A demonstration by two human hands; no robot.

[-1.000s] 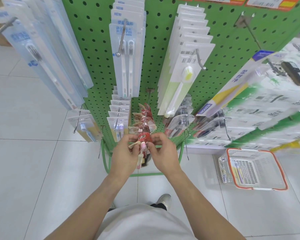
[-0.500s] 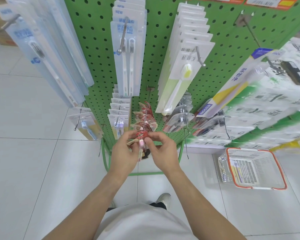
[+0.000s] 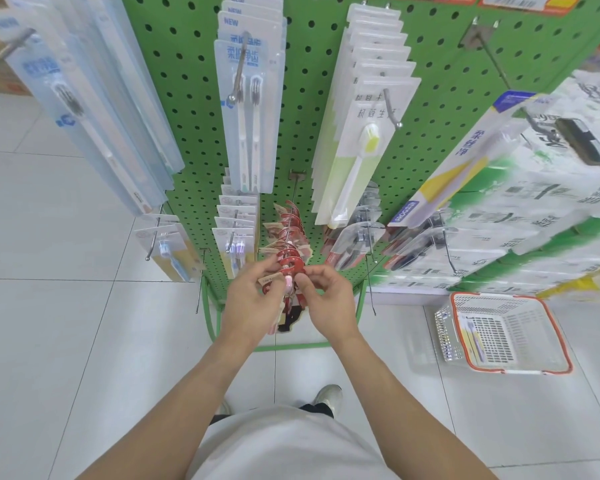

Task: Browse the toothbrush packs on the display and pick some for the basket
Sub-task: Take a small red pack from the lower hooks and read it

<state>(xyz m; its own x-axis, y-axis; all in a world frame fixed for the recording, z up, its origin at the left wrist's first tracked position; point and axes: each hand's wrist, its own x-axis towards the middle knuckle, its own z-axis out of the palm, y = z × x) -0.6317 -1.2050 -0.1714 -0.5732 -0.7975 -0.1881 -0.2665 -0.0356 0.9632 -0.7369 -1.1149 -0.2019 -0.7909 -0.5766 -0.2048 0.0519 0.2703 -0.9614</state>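
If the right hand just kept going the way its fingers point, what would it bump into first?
The right hand points left, toward the front red toothbrush pack on the hook, which its fingertips already pinch. Just beyond is the left hand, gripping the same pack. Depth is hard to judge.

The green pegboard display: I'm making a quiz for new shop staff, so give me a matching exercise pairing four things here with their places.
1. Red-carded toothbrush pack
2. White plastic basket with orange rim
3. Yellow-bristled toothbrush pack
4. Twin white toothbrush pack marked NEW

A. on the floor
B. upper middle hook
C. between both hands
D. upper hook, right of middle

Pairs: 1-C, 2-A, 3-D, 4-B
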